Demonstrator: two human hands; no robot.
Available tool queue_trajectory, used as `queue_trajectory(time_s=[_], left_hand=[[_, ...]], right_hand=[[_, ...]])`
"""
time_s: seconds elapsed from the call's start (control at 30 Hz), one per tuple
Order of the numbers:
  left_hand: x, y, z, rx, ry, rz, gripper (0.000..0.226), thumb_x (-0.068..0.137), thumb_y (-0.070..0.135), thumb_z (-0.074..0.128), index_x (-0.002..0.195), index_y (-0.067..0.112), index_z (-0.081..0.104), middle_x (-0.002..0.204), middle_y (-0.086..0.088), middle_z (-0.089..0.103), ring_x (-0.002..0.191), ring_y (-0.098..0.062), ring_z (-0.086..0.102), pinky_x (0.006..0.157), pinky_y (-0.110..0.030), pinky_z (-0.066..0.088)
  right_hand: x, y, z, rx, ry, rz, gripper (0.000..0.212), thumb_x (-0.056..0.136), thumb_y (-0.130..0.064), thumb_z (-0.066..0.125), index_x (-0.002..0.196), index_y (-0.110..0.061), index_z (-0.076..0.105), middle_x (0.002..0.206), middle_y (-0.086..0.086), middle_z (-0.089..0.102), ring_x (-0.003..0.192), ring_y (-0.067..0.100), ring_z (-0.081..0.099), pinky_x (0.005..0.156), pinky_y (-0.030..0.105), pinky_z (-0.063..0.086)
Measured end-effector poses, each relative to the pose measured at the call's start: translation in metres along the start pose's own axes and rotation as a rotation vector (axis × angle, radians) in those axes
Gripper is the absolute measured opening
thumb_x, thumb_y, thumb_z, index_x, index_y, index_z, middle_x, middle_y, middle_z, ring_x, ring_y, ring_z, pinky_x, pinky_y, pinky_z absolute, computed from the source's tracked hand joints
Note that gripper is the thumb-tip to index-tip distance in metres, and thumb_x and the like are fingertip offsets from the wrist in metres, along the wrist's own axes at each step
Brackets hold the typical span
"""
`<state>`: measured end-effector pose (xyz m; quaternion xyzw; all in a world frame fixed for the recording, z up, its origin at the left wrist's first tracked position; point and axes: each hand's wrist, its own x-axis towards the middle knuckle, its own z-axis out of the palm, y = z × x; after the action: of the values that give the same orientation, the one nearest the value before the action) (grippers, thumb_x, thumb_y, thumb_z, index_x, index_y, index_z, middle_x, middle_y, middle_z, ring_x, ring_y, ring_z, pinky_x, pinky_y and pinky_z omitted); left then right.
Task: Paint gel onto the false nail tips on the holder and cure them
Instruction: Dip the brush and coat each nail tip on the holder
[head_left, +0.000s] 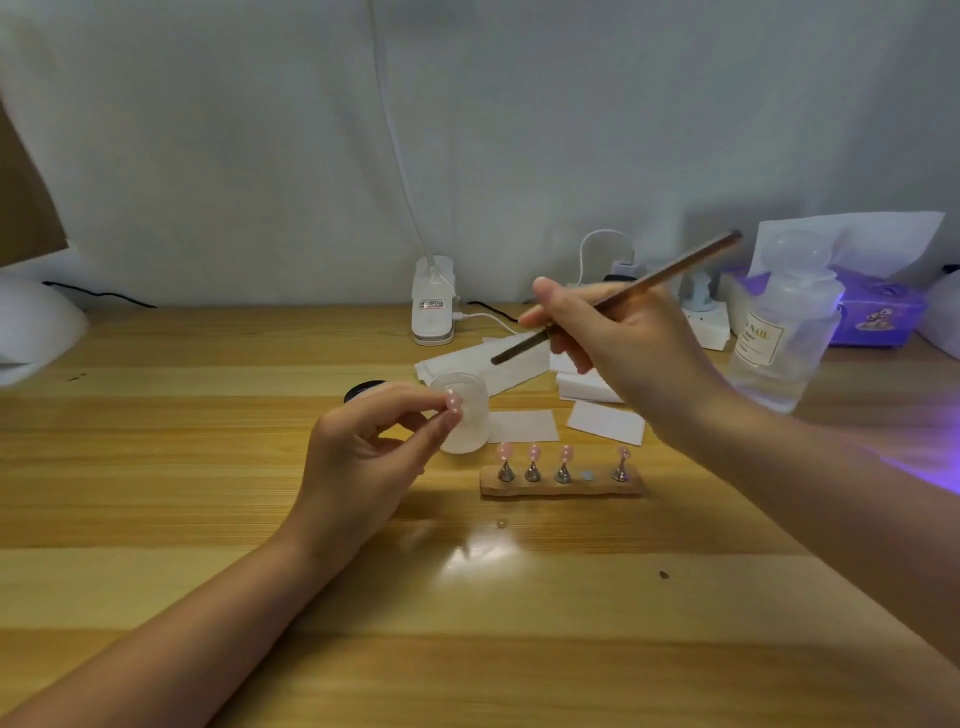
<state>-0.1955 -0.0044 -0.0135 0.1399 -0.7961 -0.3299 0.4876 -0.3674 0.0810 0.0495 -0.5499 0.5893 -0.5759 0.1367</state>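
the left hand (363, 457) pinches 1 nail tip (453, 404) at 9 o'clock of the holder (561, 487) on the counter (208, 597), the right hand (618, 343) grips the brush (613, 299), so a shaky pinch could drop or smear it.

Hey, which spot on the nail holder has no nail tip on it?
The fourth spot from the left on the holder: it shows only a bare grey disc, with no stand. The other four spots each carry a metal stand with a pink tip.
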Motion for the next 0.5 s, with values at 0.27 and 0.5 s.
queue_trajectory(time_s=[0.27,0.5], left_hand=[[0.003,-0.006,-0.004,-0.019,0.097,-0.047,0.015,0.074,0.02,0.066,0.087,0.025,0.066,0.075,0.017,0.065,0.058,-0.003,0.054,0.051,-0.014,0.046],[0.003,-0.009,-0.003,-0.032,0.084,-0.055,0.016,0.074,0.021,0.066,0.088,0.027,0.066,0.08,0.013,0.065,0.062,-0.004,0.055,0.051,-0.015,0.045]], right_hand=[[0.035,0.01,0.029,-0.224,-0.109,-0.016,0.027,0.079,-0.034,0.068,0.065,-0.019,0.049,0.057,-0.006,0.059,0.045,-0.004,0.057,0.046,0.007,0.044],[0.048,0.019,0.047,-0.352,-0.267,0.062,0.029,0.076,-0.034,0.073,0.061,-0.024,0.051,0.053,-0.012,0.055,0.049,-0.001,0.055,0.054,0.017,0.043]])
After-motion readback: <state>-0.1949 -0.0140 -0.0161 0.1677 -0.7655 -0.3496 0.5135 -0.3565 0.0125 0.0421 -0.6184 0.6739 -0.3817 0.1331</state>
